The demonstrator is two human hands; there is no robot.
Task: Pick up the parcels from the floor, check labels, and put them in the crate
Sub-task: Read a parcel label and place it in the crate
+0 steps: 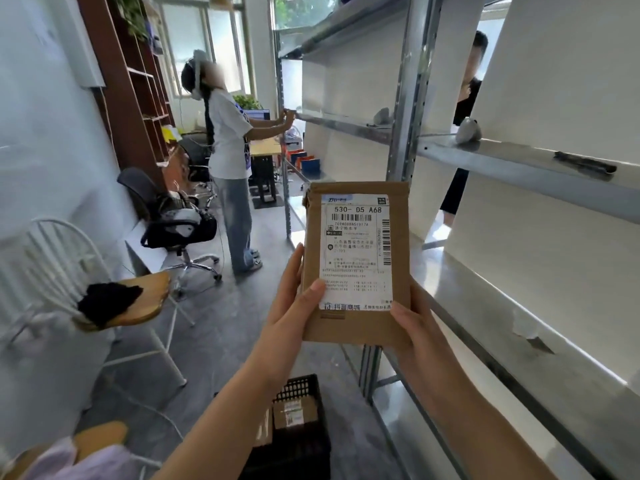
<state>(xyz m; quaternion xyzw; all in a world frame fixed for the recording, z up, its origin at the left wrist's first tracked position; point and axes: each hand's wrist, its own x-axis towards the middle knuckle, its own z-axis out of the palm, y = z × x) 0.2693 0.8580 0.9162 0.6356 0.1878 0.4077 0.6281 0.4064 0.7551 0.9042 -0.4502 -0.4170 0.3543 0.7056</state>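
Both hands' grip: left hand (294, 306), right hand (414, 327) clasp parcel (356, 261).

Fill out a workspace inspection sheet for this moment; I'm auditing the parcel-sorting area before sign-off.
Surface: grey floor; the black crate stands on it below the hands.
Job's things: brown parcel held upright, label facing the camera; more parcels lie in the crate.
Clutter: black cloth on the white chair; office chair behind it.
Hands: left hand and right hand grip the parcel's lower sides, thumbs on front.
Cables: a thin pale cord seems to lie on the floor by the white chair.
Surroundings: metal shelving at right; another person stands at its far end.
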